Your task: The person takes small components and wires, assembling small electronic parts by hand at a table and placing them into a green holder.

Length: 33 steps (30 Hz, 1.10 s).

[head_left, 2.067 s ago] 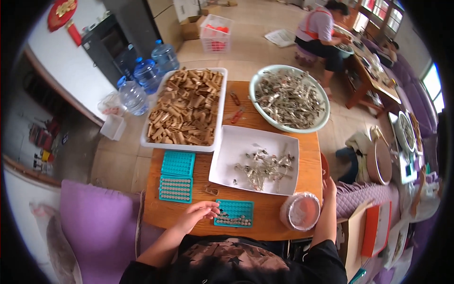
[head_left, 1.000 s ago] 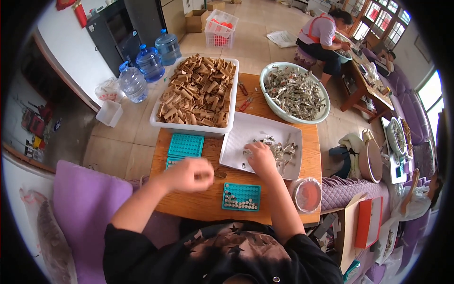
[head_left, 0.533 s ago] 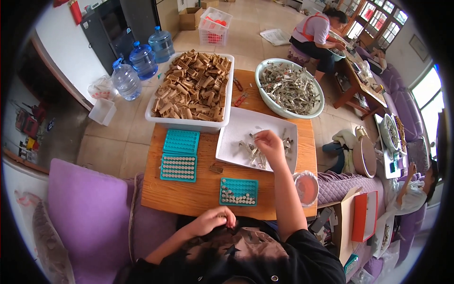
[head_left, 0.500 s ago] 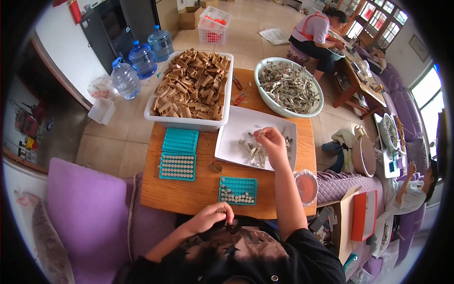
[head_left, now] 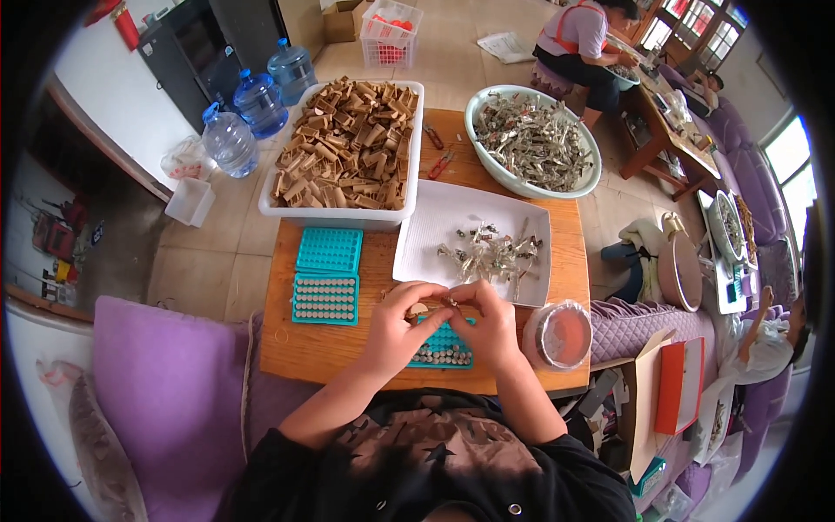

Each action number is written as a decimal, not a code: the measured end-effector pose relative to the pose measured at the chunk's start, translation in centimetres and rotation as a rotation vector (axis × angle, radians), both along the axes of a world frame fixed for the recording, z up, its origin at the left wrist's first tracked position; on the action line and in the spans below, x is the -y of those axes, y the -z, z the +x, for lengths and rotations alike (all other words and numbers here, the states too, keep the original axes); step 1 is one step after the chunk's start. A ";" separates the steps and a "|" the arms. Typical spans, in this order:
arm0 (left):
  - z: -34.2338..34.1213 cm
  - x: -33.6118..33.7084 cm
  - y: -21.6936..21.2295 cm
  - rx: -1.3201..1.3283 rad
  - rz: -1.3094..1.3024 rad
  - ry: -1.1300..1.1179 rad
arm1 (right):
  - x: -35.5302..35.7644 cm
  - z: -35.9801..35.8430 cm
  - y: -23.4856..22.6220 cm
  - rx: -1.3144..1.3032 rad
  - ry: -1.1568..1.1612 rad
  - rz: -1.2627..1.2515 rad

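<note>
My left hand (head_left: 396,329) and my right hand (head_left: 490,329) meet above the near teal tray (head_left: 442,366), fingertips pinched together. A small brown piece (head_left: 418,309) shows between the fingers of my left hand. Between the fingertips of my right hand is a tiny shiny metallic part (head_left: 451,302), mostly covered. Small round silvery pieces stand in the near teal tray, which my hands partly hide. Beyond them lies a white tray (head_left: 426,228) with a loose heap of silvery metal parts (head_left: 491,252).
A white bin (head_left: 404,211) of brown plastic pieces (head_left: 348,148) stands at far left, a pale basin (head_left: 544,193) of metal parts at far right. Left sits an opened teal case (head_left: 326,298); red-handled pliers (head_left: 441,165) lie behind. A plastic-covered tub (head_left: 557,335) is at right. Another person (head_left: 574,43) works beyond.
My right hand has come back from the heap in the white tray to above the near teal tray. My left hand has risen from the table's edge to meet it.
</note>
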State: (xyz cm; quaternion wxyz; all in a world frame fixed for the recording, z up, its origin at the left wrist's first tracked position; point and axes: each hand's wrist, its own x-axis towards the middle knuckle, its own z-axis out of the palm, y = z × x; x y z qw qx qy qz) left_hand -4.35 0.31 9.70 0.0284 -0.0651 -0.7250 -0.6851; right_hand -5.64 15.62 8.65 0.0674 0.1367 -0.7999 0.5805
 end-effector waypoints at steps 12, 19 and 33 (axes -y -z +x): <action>0.5 1.0 1.0 -0.366 -0.208 0.062 | -2.4 0.5 0.0 0.448 -0.416 -0.475; 1.0 0.8 1.3 -0.236 -0.004 0.086 | -2.0 0.4 1.1 0.511 -0.493 -0.685; 1.7 -0.6 4.0 0.185 0.418 -0.015 | -0.5 1.3 4.9 0.463 -0.384 -0.943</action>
